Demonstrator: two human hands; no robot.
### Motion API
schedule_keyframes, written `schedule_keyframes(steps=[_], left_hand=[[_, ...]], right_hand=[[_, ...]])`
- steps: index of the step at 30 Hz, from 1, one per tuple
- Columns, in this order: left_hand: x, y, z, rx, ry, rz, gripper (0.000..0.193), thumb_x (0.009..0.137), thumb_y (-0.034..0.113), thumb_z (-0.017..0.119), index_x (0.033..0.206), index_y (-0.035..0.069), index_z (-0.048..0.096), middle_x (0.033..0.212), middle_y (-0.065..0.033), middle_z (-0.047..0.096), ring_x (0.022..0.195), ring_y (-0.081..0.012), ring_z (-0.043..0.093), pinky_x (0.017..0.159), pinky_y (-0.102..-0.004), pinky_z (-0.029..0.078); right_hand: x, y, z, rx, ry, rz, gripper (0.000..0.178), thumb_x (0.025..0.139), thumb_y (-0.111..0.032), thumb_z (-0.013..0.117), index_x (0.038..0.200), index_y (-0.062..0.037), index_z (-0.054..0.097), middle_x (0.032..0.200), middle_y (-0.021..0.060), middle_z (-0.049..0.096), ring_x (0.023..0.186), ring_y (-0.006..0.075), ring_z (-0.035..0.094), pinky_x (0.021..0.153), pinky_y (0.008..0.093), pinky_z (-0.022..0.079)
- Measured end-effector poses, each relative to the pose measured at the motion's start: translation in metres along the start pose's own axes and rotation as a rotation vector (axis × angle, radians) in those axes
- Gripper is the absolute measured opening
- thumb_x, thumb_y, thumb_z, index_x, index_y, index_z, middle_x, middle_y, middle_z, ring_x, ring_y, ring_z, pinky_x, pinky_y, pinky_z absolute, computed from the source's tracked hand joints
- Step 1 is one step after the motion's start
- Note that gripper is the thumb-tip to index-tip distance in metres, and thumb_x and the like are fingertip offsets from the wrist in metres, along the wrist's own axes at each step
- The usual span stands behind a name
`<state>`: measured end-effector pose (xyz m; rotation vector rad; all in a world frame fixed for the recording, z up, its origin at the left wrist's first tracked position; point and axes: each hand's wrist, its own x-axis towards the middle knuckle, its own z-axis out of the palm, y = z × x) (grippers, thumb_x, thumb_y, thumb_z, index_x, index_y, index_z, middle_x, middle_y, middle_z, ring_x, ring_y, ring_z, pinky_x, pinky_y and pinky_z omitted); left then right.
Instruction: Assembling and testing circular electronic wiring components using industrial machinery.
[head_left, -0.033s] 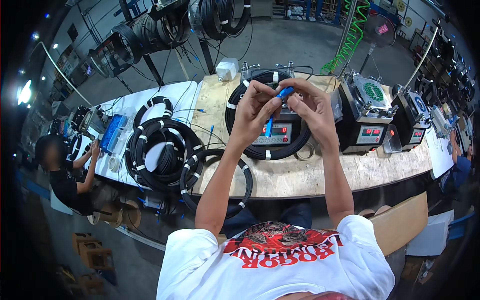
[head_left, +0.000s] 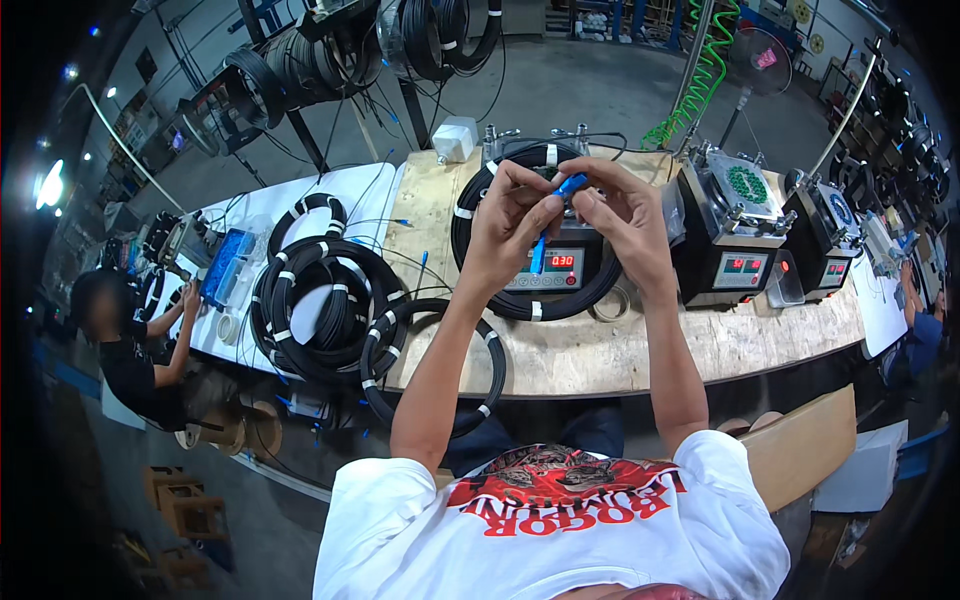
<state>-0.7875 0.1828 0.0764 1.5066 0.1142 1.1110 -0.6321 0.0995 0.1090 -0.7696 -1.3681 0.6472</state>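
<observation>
In front of my chest, both hands meet over a small blue cable connector (head_left: 571, 184). My left hand (head_left: 517, 215) pinches it between thumb and fingertips. The fingers of my right hand (head_left: 628, 215) are bent closed at its other end. Below my left fingertips hangs a second slim blue piece (head_left: 539, 254); its upper end is hidden by the fingers. Behind and under my hands lies a large black cable coil (head_left: 463, 212) bound with white tape. It rests around a bench machine (head_left: 565, 262) with a lit red display, partly covered by my hands.
More taped black cable coils (head_left: 290, 330) lie left on the wooden-topped bench (head_left: 620, 355). Two similar machines (head_left: 738, 255) stand to the right. A white block (head_left: 455, 138) and a tape roll (head_left: 612, 304) are nearby. A co-worker (head_left: 130, 340) sits at far left, another (head_left: 925, 325) at far right.
The reading on the machine's red display behind my hands has changed. My hands and the blue connector look the same.
</observation>
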Motion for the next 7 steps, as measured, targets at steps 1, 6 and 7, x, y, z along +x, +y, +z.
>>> schedule_keyframes(steps=[1,6,7], left_hand=[[0.001,0.001,-0.0006,0.021,-0.013,0.0,0.017,0.101,0.013,0.062,0.106,0.002,0.049,0.083,-0.0045,0.064,0.073,-0.0071,0.059,0.066,-0.0222,0.047],[0.0041,0.007,-0.0013,0.028,-0.039,0.006,0.017,0.101,0.012,0.061,0.106,0.002,0.048,0.087,-0.0042,0.063,0.078,-0.0069,0.058,0.07,-0.0224,0.047],[0.0057,0.0072,-0.0013,0.029,-0.041,0.009,0.017,0.101,0.012,0.061,0.106,0.002,0.048,0.087,-0.0042,0.063,0.078,-0.0069,0.058,0.07,-0.0224,0.047]], right_hand=[[0.0003,-0.0008,-0.0001,-0.007,0.008,0.063,0.025,0.095,-0.01,0.068,0.117,0.0024,0.068,0.104,0.0076,0.07,0.097,0.0131,0.066,0.087,0.028,0.053],[0.0044,0.0053,0.0032,-0.011,0.063,0.04,0.027,0.095,-0.012,0.069,0.118,0.0023,0.067,0.104,0.0086,0.072,0.095,0.0121,0.067,0.087,0.0274,0.054],[0.0046,0.006,0.003,-0.017,0.064,0.054,0.028,0.095,-0.012,0.07,0.119,0.0023,0.067,0.105,0.009,0.072,0.096,0.0121,0.067,0.087,0.0272,0.054]])
